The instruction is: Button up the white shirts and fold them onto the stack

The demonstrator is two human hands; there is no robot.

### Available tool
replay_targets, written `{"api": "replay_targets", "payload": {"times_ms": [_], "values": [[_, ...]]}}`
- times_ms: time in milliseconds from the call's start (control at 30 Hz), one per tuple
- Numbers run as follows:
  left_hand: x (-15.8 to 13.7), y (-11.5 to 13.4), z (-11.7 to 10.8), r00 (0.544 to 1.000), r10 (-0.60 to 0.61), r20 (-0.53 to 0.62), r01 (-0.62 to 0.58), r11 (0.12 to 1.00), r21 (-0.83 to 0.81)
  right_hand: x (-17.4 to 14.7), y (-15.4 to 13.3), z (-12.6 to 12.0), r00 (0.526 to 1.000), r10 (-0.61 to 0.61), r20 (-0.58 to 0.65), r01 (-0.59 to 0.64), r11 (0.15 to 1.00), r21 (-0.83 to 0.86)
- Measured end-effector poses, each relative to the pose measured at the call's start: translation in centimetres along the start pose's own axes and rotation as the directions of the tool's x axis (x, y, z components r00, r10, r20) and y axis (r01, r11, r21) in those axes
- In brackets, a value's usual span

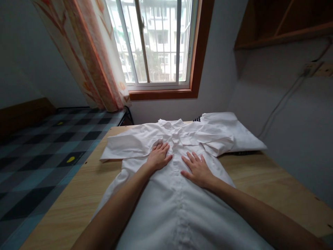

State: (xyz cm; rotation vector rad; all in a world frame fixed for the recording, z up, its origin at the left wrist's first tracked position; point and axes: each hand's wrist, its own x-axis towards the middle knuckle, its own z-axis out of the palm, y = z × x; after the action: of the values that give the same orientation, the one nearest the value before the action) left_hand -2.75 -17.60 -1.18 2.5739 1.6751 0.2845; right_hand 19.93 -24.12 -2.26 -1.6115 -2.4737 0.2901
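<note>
A long white button-front coat [166,205] lies face up on the wooden table [270,184], its collar [170,123] at the far end and its front running toward me. My left hand [159,156] rests flat on the chest, left of the button line, fingers stretched out. On the other side of the buttons, my right hand [197,169] presses flat with its fingers spread. The left sleeve [125,146] reaches out to the table's left side. Wrinkles gather around the collar and the upper chest. Neither hand grips the cloth.
Behind the right sleeve lies a folded white cloth [226,126] over something dark and striped. A bed with a checked sheet [52,152] stands at the left. Beyond are a curtain [91,55] and a window [158,45]; a cable [278,104] hangs on the right wall.
</note>
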Motion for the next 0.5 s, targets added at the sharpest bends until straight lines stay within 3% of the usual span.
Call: {"api": "replay_targets", "payload": {"times_ms": [133,333,500], "values": [[1.2,-0.6,-0.2,1.0,-0.022,0.007,0.022,0.999,0.025,1.0,0.5,-0.3,1.0,-0.004,0.007,0.005,0.998,-0.069],[0.8,1.9,-1.3,0.973,-0.016,-0.231,0.023,0.999,0.026,4.8,1.6,0.0,0.999,-0.008,-0.035,0.005,0.997,-0.071],[-1.9,5.4,-1.6,0.985,-0.115,-0.128,0.083,0.968,-0.236,5.5,1.8,-0.3,0.994,-0.027,-0.103,0.025,1.0,-0.018]]}}
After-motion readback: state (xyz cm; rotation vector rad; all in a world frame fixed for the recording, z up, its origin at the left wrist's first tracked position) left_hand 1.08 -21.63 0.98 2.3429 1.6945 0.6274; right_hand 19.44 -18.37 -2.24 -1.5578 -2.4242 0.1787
